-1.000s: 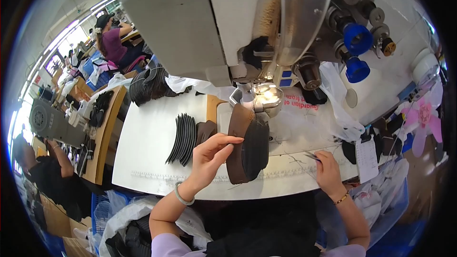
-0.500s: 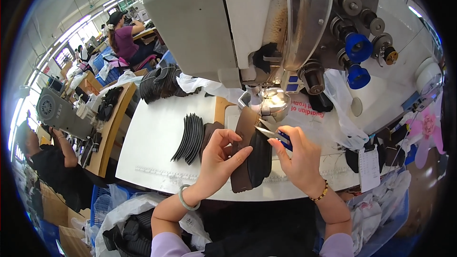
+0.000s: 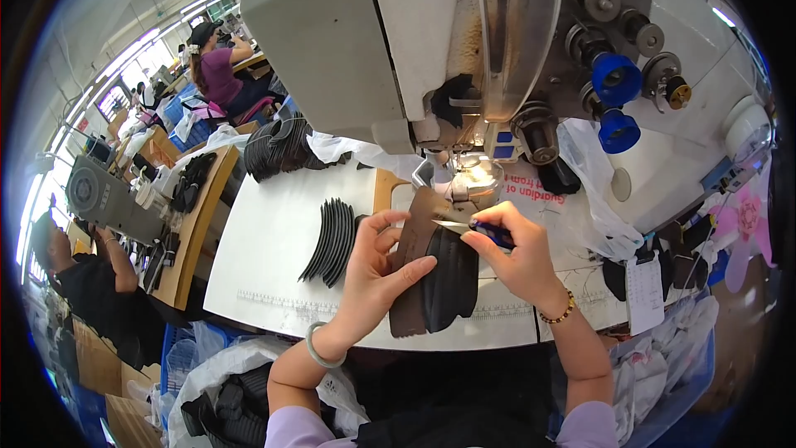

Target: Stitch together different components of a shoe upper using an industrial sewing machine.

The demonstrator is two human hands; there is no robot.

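My left hand is closed on a sewn piece with a brown panel and a black folded panel. Its thumb lies on the brown side, while the other fingers are partly hidden behind the piece. In my right hand is a pair of thread snips with dark blue handles. Their blades are together, pointing left at the upper part of the piece where brown meets black. The piece is held tilted, just in front of the lit needle area of a sewing machine.
A row of black curved pieces lies left on the white table. Behind it is a larger black stack. Clear plastic and a hanging paper tag are at right. Bags and bins flank my lap. Two people work at far left.
The snips' blades have gone from spread apart to together. My right hand has shifted slightly down and turned. The piece has turned a little, showing more of its brown panel.
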